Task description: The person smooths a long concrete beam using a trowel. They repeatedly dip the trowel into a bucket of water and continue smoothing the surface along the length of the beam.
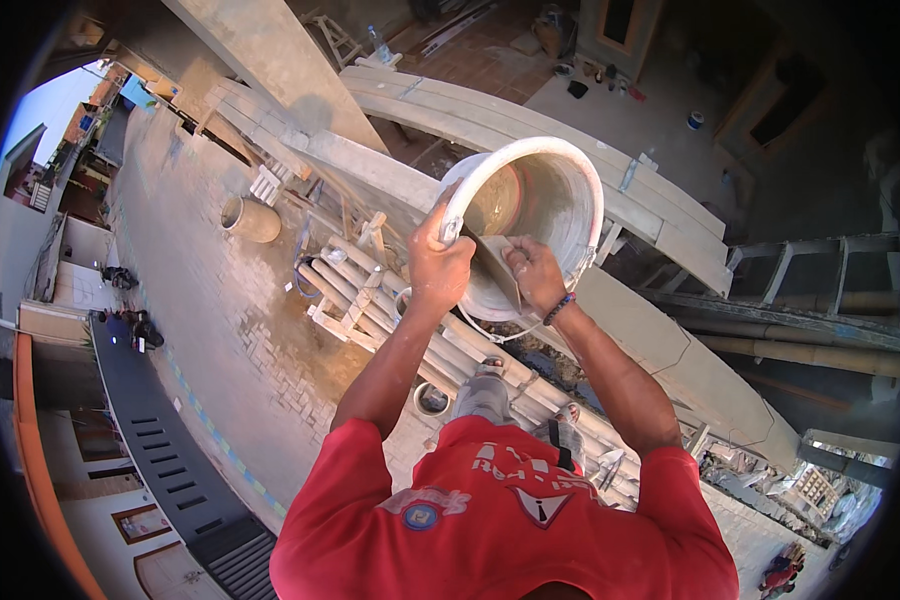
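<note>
A whitish plastic bucket [567,205] is tilted so that its mouth faces me, and wet grey residue coats its inner wall. My left hand [440,262] is closed on the bucket's rim at the left side. In my right hand [536,274], which wears a dark beaded bracelet, is a flat, thin scraper [496,268] reaching into the bucket. Its far edge lies close to the inner wall; I cannot tell if they touch. The wire handle [492,338] hangs below the mouth. Behind the bucket runs a pale concrete ledge [380,172].
My feet are on a scaffold of bamboo poles [440,345] high above the paved ground [210,300]. Down there stands a tan bucket [250,220]. At the right are a ladder-like frame [785,270] and a dark room. A concrete pillar [280,60] rises at upper left.
</note>
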Tool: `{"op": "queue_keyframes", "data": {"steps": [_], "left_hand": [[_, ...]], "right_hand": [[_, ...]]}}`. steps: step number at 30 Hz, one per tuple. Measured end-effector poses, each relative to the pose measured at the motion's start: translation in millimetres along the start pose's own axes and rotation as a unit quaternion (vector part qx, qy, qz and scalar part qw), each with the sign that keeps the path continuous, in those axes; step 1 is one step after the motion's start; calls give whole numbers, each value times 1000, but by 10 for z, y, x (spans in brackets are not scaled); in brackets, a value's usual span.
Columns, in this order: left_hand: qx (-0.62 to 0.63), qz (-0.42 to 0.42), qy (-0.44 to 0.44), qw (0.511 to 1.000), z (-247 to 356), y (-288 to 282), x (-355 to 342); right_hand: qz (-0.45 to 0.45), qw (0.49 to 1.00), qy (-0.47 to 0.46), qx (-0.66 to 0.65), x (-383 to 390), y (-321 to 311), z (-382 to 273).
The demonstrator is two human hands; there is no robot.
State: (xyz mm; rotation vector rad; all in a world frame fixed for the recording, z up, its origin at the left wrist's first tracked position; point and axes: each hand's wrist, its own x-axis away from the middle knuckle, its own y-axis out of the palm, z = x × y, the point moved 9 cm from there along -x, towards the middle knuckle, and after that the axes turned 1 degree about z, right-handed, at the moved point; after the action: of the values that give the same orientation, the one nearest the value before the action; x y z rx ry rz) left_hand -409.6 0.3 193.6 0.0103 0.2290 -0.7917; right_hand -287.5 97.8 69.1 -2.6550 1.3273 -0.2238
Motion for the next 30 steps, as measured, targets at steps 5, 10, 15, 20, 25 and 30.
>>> {"op": "queue_keyframes", "data": {"steps": [5, 10, 15, 20, 25, 30], "left_hand": [[-50, 9, 59, 997, -48, -39, 148], [-74, 29, 122, 989, 78, -40, 335], [-90, 42, 116, 988, -84, -106, 431], [98, 86, 41, 991, -108, -281, 280], [163, 43, -31, 985, -153, -170, 90], [113, 4, -56, 992, -231, -43, 14]], "right_hand": [[26, 994, 46, -97, 60, 41, 17], [-37, 943, 178, -280, 252, 179, -148], [-60, 849, 171, -497, 252, 216, -60], [7, 905, 92, -415, 81, -527, -388], [81, 994, -65, 46, -213, -881, -833], [137, 950, -93, 266, -344, -621, -1004]]}}
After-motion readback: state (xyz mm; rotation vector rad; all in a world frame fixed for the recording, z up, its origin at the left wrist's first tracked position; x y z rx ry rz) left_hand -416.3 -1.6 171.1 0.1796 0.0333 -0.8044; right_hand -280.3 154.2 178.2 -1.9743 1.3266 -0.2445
